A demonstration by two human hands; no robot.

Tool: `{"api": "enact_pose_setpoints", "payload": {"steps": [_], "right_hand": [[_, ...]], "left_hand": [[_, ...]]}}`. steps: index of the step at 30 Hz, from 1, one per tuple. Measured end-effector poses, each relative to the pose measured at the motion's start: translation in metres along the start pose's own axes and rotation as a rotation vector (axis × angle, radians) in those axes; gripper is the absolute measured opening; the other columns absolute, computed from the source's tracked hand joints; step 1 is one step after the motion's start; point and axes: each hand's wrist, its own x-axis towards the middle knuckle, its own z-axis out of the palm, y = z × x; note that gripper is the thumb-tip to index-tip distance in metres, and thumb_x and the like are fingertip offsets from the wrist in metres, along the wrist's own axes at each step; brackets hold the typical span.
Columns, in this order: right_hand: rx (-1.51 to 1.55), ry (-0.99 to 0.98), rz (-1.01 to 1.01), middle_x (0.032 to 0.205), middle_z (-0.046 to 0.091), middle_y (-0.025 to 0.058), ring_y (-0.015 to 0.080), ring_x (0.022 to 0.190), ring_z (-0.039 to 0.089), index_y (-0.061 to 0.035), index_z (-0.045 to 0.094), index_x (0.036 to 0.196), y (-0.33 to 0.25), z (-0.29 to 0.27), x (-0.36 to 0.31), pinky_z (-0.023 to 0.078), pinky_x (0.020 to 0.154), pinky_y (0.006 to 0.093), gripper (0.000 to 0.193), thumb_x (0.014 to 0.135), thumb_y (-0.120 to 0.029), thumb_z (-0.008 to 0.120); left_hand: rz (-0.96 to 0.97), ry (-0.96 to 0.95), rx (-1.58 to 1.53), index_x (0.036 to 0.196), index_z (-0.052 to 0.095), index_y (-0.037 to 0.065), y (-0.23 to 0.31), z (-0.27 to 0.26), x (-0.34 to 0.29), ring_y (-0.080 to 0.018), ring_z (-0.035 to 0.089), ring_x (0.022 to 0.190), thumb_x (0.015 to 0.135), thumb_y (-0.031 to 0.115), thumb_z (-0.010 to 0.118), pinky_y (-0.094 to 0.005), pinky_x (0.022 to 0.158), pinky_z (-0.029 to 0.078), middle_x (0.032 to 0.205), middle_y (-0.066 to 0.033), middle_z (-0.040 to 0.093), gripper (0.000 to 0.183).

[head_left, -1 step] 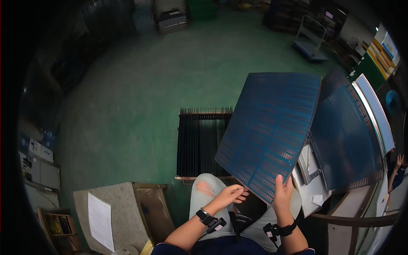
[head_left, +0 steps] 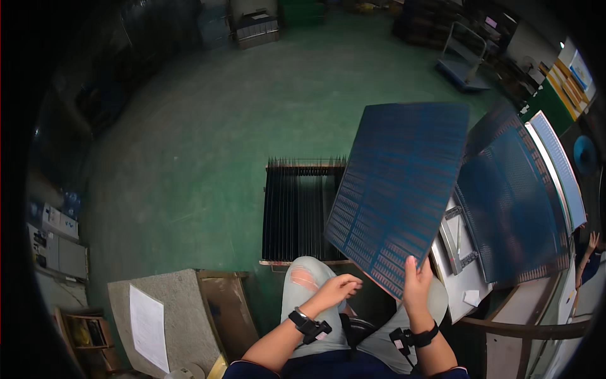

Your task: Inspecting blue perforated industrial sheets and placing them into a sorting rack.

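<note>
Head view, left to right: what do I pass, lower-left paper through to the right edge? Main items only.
White paper → black rack → blue panel in the right hand → second blue panel → blue round thing.

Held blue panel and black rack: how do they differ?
The blue panel is gripped near its lower corner by the right hand; the black rack is untouched. The panel shows one broad, patterned face, the rack many thin parallel strips. The panel is blue, the rack mostly black. Both look roughly four-sided.
</note>
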Motion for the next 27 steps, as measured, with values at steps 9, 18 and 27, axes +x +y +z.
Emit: {"api": "enact_pose_setpoints", "payload": {"steps": [9,18,27], "right_hand": [[-0.428,-0.043,-0.167,0.062,0.052,0.0130,0.0124,0.051,0.048,0.0029,0.047,0.128,0.104,0.083,0.043,0.043,0.051,0.0262,0.039,0.090,-0.006,0.051],[-0.353,-0.120,-0.036,0.097,0.059,0.0100,0.0110,0.076,0.049,-0.0037,0.036,0.139,0.124,0.101,0.071,0.043,0.074,0.0222,0.052,0.088,0.005,0.045],[-0.521,-0.336,0.118,0.082,0.060,0.0289,0.0440,0.076,0.060,-0.0122,0.028,0.142,0.162,0.135,0.112,0.048,0.069,0.0458,0.060,0.087,-0.002,0.047]], "left_hand": [[0.249,0.441,0.474,0.102,0.062,0.001,-0.005,-0.092,0.038,-0.0276,0.065,0.090,0.088,0.006,0.053,-0.0349,0.080,0.050,0.094,-0.0158,0.067,0.018],[0.131,0.582,0.761,0.098,0.064,0.005,-0.026,-0.134,0.114,-0.0334,0.058,0.099,0.084,0.008,0.056,-0.0386,0.088,0.046,0.101,-0.0141,0.063,0.017],[0.012,0.873,1.021,0.104,0.057,0.009,-0.043,-0.101,0.156,-0.0310,0.037,0.125,0.076,0.012,0.067,-0.0436,0.103,0.031,0.133,-0.0126,0.042,0.030]]}}
